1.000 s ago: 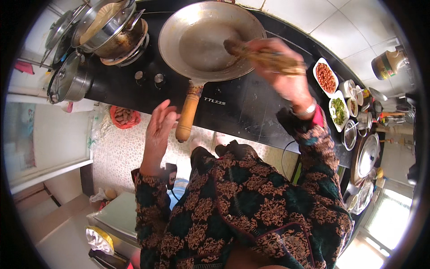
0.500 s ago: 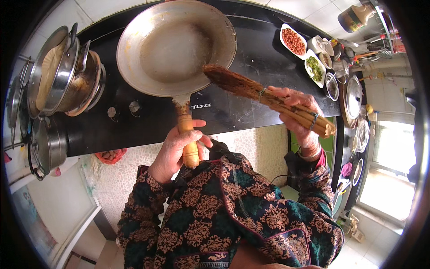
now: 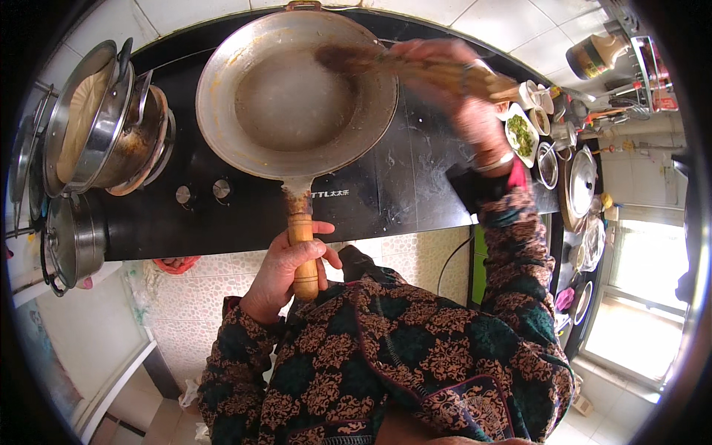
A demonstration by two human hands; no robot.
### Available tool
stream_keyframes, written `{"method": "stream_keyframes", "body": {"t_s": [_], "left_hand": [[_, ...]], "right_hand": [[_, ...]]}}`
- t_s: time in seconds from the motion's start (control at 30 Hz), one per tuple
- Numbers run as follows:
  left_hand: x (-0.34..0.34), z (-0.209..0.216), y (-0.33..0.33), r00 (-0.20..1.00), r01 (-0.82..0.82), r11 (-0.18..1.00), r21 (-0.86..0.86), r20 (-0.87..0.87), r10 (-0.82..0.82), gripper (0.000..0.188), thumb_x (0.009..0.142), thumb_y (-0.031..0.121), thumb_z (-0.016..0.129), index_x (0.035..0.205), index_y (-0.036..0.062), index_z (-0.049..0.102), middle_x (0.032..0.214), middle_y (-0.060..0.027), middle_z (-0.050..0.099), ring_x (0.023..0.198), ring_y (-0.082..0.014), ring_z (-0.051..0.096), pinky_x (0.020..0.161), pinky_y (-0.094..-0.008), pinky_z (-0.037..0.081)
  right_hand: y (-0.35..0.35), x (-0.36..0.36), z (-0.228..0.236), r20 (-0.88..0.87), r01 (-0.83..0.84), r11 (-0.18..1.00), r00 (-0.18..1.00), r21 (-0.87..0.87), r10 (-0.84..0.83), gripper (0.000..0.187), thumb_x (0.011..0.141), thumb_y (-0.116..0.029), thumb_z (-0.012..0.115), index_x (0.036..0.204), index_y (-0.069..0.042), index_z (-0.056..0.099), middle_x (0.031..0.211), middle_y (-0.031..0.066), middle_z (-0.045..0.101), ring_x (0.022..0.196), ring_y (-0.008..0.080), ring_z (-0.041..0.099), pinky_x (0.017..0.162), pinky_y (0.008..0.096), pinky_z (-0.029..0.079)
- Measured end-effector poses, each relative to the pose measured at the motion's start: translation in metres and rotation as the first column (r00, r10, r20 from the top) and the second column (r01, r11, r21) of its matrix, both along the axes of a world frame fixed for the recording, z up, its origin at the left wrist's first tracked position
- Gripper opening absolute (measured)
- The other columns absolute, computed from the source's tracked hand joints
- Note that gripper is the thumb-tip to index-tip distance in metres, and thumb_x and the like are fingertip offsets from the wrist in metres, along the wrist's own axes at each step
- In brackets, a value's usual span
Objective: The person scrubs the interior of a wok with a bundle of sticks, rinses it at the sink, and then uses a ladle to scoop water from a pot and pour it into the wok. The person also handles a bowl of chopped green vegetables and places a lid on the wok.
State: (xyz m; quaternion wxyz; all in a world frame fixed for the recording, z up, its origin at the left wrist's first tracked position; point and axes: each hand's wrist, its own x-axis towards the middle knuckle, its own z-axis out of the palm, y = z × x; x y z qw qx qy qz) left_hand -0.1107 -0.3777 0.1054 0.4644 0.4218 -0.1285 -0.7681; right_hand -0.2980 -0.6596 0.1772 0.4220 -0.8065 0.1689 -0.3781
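A large metal wok [image 3: 297,159] with cloudy liquid in its bottom sits on the black stovetop [image 3: 415,170]. My left hand [image 3: 285,263] is closed round its wooden handle, which points toward me. My right hand [image 3: 475,111], smeared by motion, grips a brown bristle brush [image 3: 415,70] tied from thin sticks. The dark bristle end reaches over the right side of the wok, against or just above its inner wall; I cannot tell which. The brush's pale butt end points right, toward the side dishes.
A white dish of chopped green pieces [image 3: 521,135] and small bowls [image 3: 539,119] stand at the right. Stacked metal pots [image 3: 111,133] lean on a rack at the left, above a lidded pot [image 3: 78,237]. A lidded pan [image 3: 582,182] sits at far right.
My right hand has moved away from me with the brush, and its bristles have gone from the wok's near rim to inside it. My left hand still holds the handle.
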Motion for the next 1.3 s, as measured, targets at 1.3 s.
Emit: {"method": "stream_keyframes", "body": {"t_s": [1.3], "left_hand": [[0.005, -0.004, 0.009, 0.982, -0.081, 0.996, 0.027, -0.17, 0.084, 0.027, 0.088, 0.021, 0.061, 0.106, 0.0013, 0.053, 0.084, -0.016, 0.067, 0.056, -0.0164, 0.062, 0.055, -0.0252, 0.051]], "right_hand": [[0.05, 0.022, 0.008, -0.341, 0.207, 0.801, 0.94, 0.562, -0.004, 0.024, 0.089, -0.015, 0.062, 0.108, 0.0, 0.067, 0.113, 0.0147, 0.068, 0.1, 0.0232, 0.068, 0.083, 0.0315, 0.06]]}}
